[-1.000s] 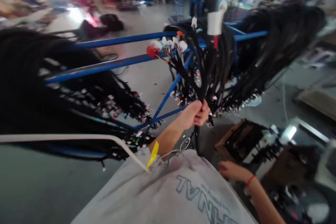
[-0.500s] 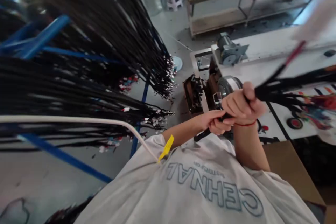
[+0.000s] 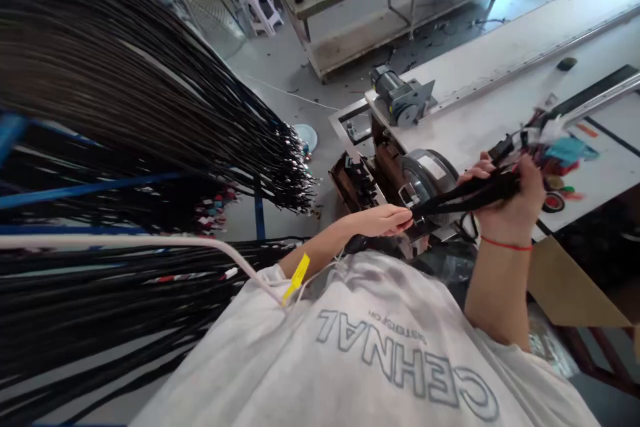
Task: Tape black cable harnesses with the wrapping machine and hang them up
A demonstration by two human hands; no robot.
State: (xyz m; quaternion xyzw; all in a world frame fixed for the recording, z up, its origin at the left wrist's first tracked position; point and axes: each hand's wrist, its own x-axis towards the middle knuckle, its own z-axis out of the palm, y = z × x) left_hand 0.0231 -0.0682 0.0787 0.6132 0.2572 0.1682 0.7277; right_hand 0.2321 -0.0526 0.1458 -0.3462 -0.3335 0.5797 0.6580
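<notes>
Cable bundle held in both hands, beside white bench

Head view, the only one. Black cable bundle (image 3: pixel 453 201) is stretched between the hands, in front of the torso, at the near side of the white bench (image 3: pixel 500 107). Left hand (image 3: pixel 384 220): closed, fingertips pinching the narrow end. Right hand (image 3: pixel 505 213), red band (image 3: pixel 505 244) on the wrist: curled around the thicker end, thumb on one side, fingers on the other; firmness of hold can't be told. Connectors (image 3: pixel 565 150), mixed colours, stick out past the right hand; blurred, can't count them. Whether they touch the bench: can't tell.

Progress, judged from how things lie: one bundle is clear of the rack and fully in hand; it is not laid down anywhere. Plenty left over on the person's left: long hanging cables (image 3: pixel 150 93) with a blue rail (image 3: pixel 90 190) among them, neither hand on those. No finished pile can be made out on the visible part of the bench.

Around: grey reel (image 3: pixel 433 170) just behind the bundle in view, motor unit (image 3: pixel 397 95) at the bench end, cardboard flap (image 3: pixel 575 280) near the right forearm.
</notes>
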